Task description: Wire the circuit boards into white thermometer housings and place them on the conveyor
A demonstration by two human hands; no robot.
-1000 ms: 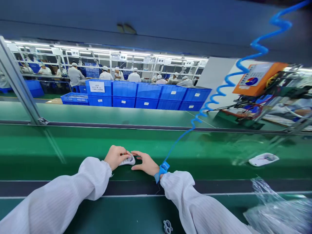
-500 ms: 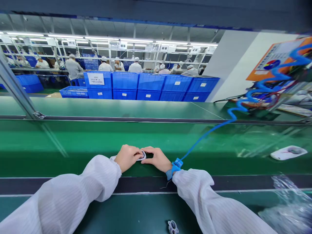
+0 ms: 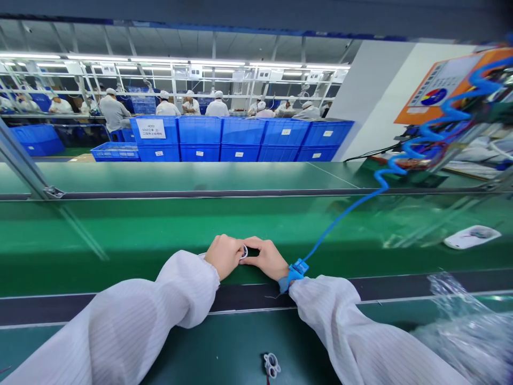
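A white oval plastic housing [image 3: 245, 252] lies on the green belt, mostly hidden under my left hand [image 3: 224, 256]. The fingers of that hand are bent down into its open end, where some dark inner parts barely show. My right hand [image 3: 266, 258] curves its thumb and forefinger around the rounded right end of the same housing, steadying it. Around my right wrist is a blue wrist strap [image 3: 295, 271] with a coiled blue cord [image 3: 344, 214]. Farther right on the belt rests a second white housing [image 3: 473, 237].
A small grey ringed part [image 3: 271, 365] with a red wire lies on the near bench. Clear plastic bags [image 3: 468, 337] are heaped at the right. Blue bins [image 3: 240, 133] stand beyond the far ledge, with several people in white behind. A metal post [image 3: 24, 160] rises at left.
Both hands and the housing sit slightly farther right in view. My left hand has rolled over the housing, covering more of it. The camera view has shifted a little.
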